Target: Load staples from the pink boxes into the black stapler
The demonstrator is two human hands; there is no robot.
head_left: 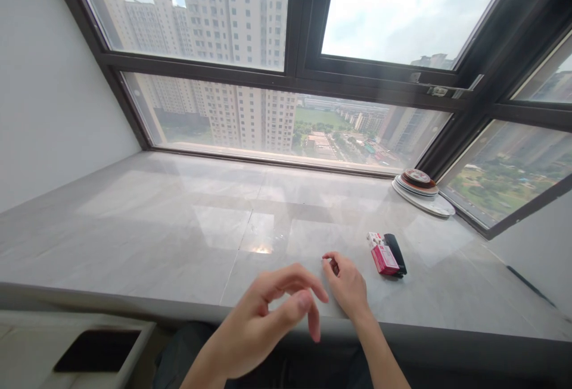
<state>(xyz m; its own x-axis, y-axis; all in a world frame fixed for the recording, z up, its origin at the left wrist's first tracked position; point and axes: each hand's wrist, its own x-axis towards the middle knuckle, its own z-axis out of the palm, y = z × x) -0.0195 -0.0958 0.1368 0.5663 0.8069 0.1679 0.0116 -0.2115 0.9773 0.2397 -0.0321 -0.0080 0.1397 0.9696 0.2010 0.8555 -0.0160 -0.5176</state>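
Note:
My left hand (272, 314) is raised in front of the sill's near edge. Its thumb and bent fingers are apart, with nothing between them. My right hand (347, 285) rests on the grey marbled sill (286, 216) close to that edge. Its fingers are curled in toward the thumb, and whatever they may hold is too small or hidden to make out. To the right of this hand lies a small pink and white box (384, 258). Against the box's right side is a black object (395, 253) shaped like a stapler.
A stack of round plates or lids (420, 189) stands in the far right corner by the window frame (304, 82). A dark thin strip (531, 286) runs along the right wall. Below the sill at left is a pale surface with a black rectangle (98, 350).

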